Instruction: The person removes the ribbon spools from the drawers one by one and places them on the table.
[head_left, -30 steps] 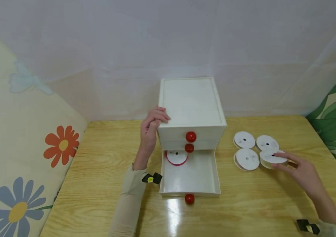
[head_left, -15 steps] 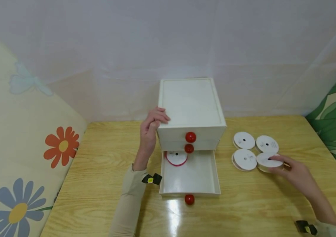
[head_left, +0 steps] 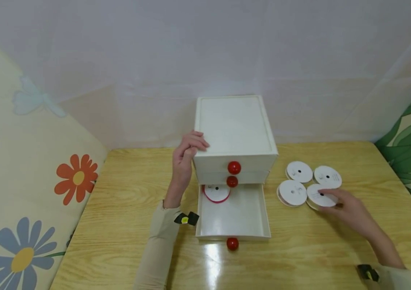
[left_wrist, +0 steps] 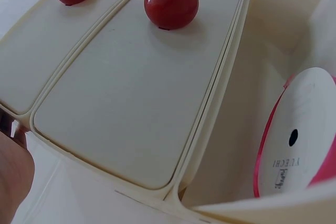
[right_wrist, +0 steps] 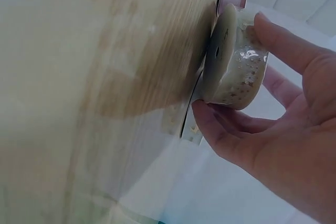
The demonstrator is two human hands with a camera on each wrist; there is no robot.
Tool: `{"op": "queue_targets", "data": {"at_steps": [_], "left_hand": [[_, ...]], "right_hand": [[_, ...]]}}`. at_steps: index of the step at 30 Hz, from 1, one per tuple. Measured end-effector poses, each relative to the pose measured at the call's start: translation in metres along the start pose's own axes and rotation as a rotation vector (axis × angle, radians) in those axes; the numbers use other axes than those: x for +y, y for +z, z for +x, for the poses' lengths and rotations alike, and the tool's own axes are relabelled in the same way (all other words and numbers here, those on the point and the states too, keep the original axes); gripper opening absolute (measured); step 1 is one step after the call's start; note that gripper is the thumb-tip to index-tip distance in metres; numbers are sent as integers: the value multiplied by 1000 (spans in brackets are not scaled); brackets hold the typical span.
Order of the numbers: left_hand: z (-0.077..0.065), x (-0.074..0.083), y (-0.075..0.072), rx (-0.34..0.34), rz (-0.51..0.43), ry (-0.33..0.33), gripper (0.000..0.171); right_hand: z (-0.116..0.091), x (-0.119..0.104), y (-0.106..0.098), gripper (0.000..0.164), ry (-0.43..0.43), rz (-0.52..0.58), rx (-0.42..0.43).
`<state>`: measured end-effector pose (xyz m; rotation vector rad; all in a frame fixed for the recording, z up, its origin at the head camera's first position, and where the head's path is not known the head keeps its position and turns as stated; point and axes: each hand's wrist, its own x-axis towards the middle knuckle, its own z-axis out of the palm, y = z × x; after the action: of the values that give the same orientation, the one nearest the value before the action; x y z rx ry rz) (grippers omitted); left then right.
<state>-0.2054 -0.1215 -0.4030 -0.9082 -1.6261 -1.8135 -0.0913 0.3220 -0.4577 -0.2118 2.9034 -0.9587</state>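
Note:
With thumb and fingers on its rim, my right hand [head_left: 352,211] grips a ribbon spool [head_left: 314,195] with a white face, low over the table on the right. In the right wrist view, the held spool [right_wrist: 244,74] shows a pale ribbon with small dark dots. Close to its left lies a second white spool [head_left: 292,192]. My left hand [head_left: 184,155] rests on the upper left front corner of a white drawer cabinet [head_left: 234,125], fingertips on the top. The cabinet's bottom drawer [head_left: 239,217] is pulled out, and a spool with red ribbon [left_wrist: 294,135] lies at its back left.
Two more white spools, one at the back left [head_left: 299,172] and one at the back right [head_left: 327,176], lie behind the front pair. Red knobs [head_left: 234,167] mark the drawers. A wooden table [head_left: 136,193] bears everything, with a pale cloth backdrop [head_left: 147,80] behind.
My right hand has come down and leftward with the ribbon spool. The white spool beside it has slid left too. My left hand and the open drawer have not moved.

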Motion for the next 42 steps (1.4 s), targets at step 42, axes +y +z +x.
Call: {"op": "queue_targets", "data": {"at_steps": [42], "left_hand": [[0,-1,0,5,-19,-6,26]], "right_hand": [[9,-57,2,48,-23,-225,-45]]}}
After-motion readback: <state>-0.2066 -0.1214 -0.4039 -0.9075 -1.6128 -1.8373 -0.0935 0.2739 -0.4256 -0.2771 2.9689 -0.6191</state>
